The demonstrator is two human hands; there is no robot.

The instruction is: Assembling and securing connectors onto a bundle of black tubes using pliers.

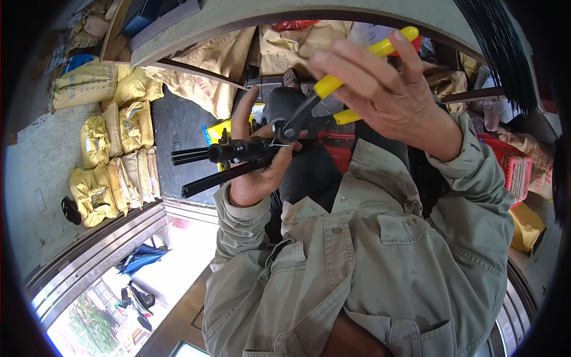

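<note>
My left hand is closed around a black umbrella frame, a tubular hub with several thin ribs sticking out to the left. Its index finger points up, away from the frame. My right hand grips a pair of pliers with yellow handles and dark jaws. The two handles are spread apart. The jaws reach down to the hub, beside a short thin silvery wire near my left hand's fingers. Whether the jaws bite on the wire, I cannot tell.
A wooden-edged table curves across the top, with a bundle of black rods at upper right. Yellow sacks are stacked along the left wall. A red plastic crate stands at right. A doorway at lower left shows a parked scooter.
</note>
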